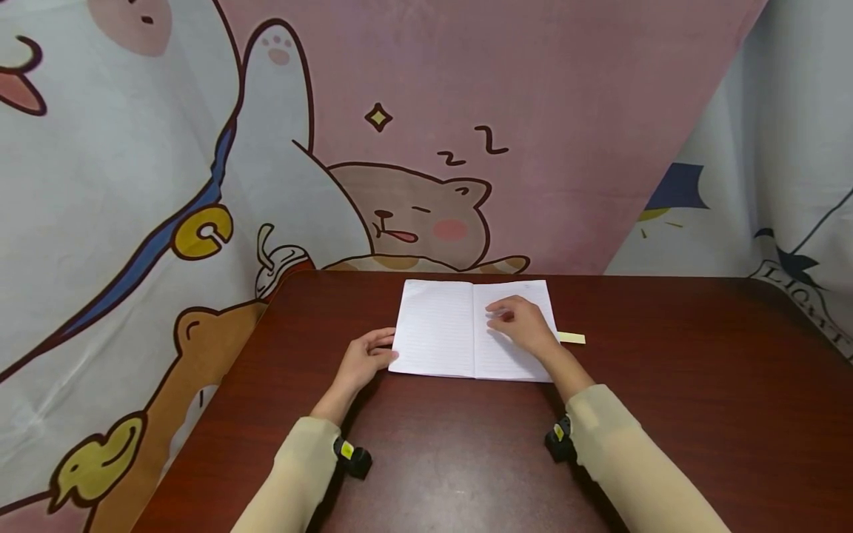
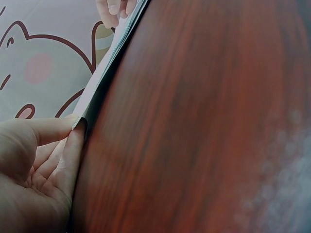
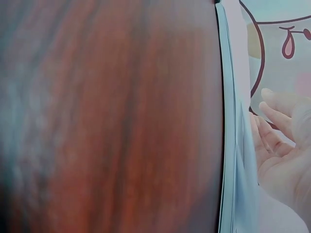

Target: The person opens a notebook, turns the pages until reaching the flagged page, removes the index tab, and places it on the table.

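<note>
An open notebook [image 1: 436,326] with white lined pages lies toward the back of the table. My left hand [image 1: 363,359] is at its left edge. In the left wrist view, the thumb of that hand [image 2: 34,160] lies on top of the notebook's near corner [image 2: 83,116] and a finger runs beneath it, pinching the corner. Over the right page is my right hand [image 1: 526,326], its fingers loosely bent. The right wrist view shows the right hand [image 3: 286,141] with nothing visible between thumb and fingers. Whether it touches the page, I cannot tell.
A pale yellow strip [image 1: 571,338] sticks out past the notebook's right edge. The dark reddish-brown table [image 1: 453,459] runs back to a cloth with cartoon animals [image 1: 426,215]. Small black devices [image 1: 353,459] are worn at both wrists.
</note>
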{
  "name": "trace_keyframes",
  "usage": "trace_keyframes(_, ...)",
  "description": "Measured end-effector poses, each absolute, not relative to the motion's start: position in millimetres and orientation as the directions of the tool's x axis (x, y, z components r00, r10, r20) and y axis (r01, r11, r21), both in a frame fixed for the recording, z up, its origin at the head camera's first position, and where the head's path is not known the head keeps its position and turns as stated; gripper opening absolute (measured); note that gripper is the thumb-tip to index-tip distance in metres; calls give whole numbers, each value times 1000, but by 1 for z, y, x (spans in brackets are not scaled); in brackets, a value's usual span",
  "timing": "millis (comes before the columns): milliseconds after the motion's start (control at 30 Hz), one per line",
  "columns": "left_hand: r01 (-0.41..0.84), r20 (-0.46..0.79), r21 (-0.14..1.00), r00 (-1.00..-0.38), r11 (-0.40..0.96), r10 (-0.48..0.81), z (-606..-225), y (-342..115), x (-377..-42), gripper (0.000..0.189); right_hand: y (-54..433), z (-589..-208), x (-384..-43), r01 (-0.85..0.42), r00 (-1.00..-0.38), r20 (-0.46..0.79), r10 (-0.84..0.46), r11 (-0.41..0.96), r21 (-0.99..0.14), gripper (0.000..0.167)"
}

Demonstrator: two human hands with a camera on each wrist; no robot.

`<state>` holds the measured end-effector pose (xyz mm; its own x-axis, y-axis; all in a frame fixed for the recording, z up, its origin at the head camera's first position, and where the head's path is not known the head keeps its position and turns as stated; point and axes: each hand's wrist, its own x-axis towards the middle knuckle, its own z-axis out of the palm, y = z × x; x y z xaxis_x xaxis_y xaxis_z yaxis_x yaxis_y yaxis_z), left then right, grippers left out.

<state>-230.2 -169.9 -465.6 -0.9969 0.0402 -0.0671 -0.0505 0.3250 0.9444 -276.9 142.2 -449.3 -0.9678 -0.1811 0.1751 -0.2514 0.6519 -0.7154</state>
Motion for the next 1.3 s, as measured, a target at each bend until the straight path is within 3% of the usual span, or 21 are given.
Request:
trace_keyframes(1000,-39,-54,947,-998,319,38,-467,-170,-231,46,171,-449,-281,-208,-962,273,-8,667,-715,27)
trace_keyframes(1300,-36,-51,949,-998,313,40,-467,-170,-231,46,180,-447,-283,-173,-962,269,40,672,-720,34)
